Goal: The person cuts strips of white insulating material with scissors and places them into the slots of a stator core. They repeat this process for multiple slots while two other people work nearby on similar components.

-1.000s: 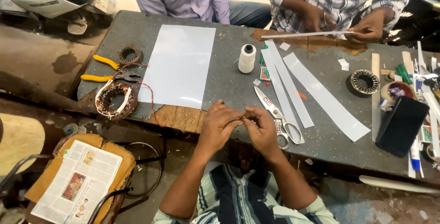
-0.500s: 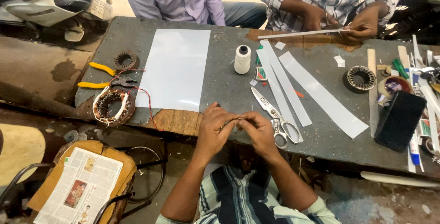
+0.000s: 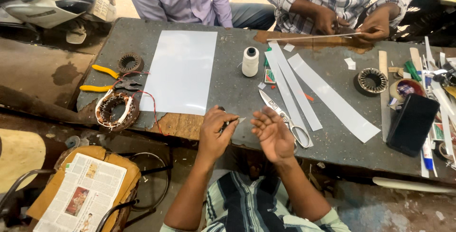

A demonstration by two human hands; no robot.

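My left hand (image 3: pixel 216 132) is closed on a small dark tool with a pale tip that pokes out to the right, at the near edge of the grey worktable (image 3: pixel 228 85). My right hand (image 3: pixel 273 134) hovers just right of it, palm up, fingers spread, holding nothing. Steel scissors (image 3: pixel 285 118) lie on the table right behind my right hand, beside long white paper strips (image 3: pixel 304 89). A spool of white thread (image 3: pixel 250 61) stands further back.
A large white sheet (image 3: pixel 183 70) lies at left centre. Yellow-handled pliers (image 3: pixel 107 80) and wound motor stators (image 3: pixel 116 111) sit at the left end. A black box (image 3: pixel 411 123), another stator (image 3: pixel 373 80) and tools crowd the right. Two people sit across; one person's hands (image 3: pixel 351 23) hold a thin stick.
My hands were together at the table edge; now they have parted. The right hand has opened and turned palm up, while the left keeps the small tool.
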